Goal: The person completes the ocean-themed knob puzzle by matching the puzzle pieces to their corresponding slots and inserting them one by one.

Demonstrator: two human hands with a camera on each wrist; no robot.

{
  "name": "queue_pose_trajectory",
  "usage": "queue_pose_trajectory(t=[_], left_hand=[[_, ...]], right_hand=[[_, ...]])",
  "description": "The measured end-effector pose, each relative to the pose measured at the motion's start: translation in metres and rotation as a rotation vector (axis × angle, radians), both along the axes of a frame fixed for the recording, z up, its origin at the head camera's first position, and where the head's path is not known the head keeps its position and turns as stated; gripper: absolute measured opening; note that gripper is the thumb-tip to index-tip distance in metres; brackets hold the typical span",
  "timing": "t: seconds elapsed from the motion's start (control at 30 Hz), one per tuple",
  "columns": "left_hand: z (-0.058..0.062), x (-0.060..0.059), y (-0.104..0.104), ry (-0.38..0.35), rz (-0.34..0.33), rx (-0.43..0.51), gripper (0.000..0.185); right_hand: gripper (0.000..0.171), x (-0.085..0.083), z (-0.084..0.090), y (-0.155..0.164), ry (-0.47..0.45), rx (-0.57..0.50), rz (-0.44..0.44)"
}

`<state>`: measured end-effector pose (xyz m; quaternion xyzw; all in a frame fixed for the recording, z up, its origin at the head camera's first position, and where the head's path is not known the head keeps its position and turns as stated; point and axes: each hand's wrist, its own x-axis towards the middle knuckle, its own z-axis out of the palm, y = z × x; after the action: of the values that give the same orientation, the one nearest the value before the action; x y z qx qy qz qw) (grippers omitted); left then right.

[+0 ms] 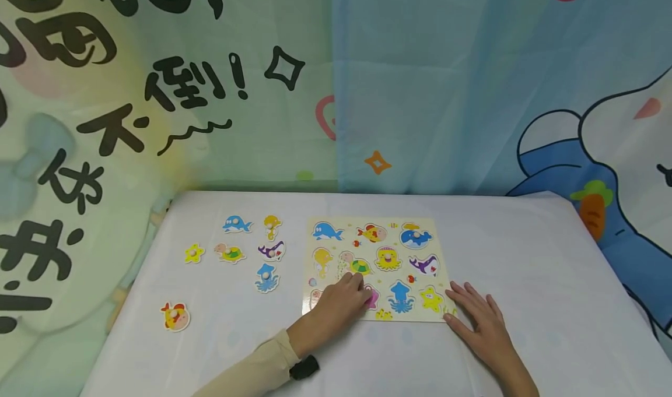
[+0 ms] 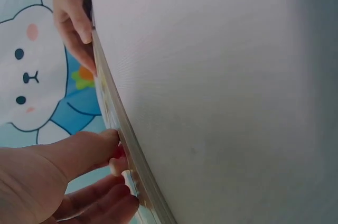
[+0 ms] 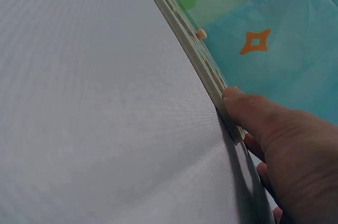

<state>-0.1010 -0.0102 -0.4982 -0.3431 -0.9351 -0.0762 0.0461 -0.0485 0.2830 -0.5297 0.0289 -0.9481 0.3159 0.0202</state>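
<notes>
Cartoon-printed curtains in green and blue hang behind the white-covered table (image 1: 525, 257) where we work at a sea-animal puzzle board (image 1: 446, 234). By our reading the job is only partly done: an octopus piece (image 1: 388, 258) and a blue whale piece (image 1: 415, 236) with pegs appear seated in the board, while other recesses look to show only their printed pictures, though we cannot be sure of each one.

Out beyond our left hand (image 1: 338, 304), well apart from the board, seven loose pieces lie on the cloth: a dolphin (image 1: 237, 224), a seahorse (image 1: 271, 225), a yellow star (image 1: 193, 253), a turtle (image 1: 230, 253), a purple whale (image 1: 271, 250), a blue squid (image 1: 266, 278) and, nearest the table's front edge, a clownfish (image 1: 175, 316).

Our left hand rests on the board's near left part, its fingers (image 2: 113, 152) curled around a pink piece (image 1: 371, 299); the left wrist view shows thumb and fingertips closing on something pinkish at the board's face, so we judge it a pinch on that piece, either lifting it or setting it in.

Our right hand (image 1: 480, 321) lies flat and relaxed, fingers straight and spread, just off the board's near right corner; in the right wrist view its thumb presses against the board's edge (image 3: 211, 78), steadying it. It holds nothing.
</notes>
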Motion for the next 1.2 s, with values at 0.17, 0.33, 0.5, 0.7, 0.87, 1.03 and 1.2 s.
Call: queue_pose_trajectory(t=[0.17,0.33,0.5,0.7,0.87,1.03,1.2], left_hand=[[0.001,0.006,-0.003,0.047,-0.025,-0.035,0.012],[0.003,0.014,-0.003,0.074,-0.044,-0.072,0.017],[0.006,0.017,0.001,0.071,-0.041,-0.092,0.019],[0.007,0.019,0.003,0.141,-0.058,-0.141,0.019],[0.005,0.022,0.003,0.109,-0.054,-0.098,0.019],[-0.002,0.025,-0.003,0.063,-0.062,0.041,0.029],[-0.003,0.025,-0.018,-0.062,0.009,0.101,0.053]], right_hand=[[0.051,-0.001,-0.001,-0.001,-0.011,0.01,-0.002],[0.05,-0.001,0.001,-0.001,-0.006,0.022,-0.007],[0.051,-0.001,0.0,-0.001,-0.01,0.022,-0.009],[0.05,-0.001,0.0,-0.001,-0.009,0.028,-0.01],[0.051,0.0,0.002,0.0,-0.016,0.035,-0.011],[0.05,0.0,0.003,0.001,-0.017,0.028,-0.014],[0.051,-0.001,0.001,0.001,-0.019,0.026,-0.011]])
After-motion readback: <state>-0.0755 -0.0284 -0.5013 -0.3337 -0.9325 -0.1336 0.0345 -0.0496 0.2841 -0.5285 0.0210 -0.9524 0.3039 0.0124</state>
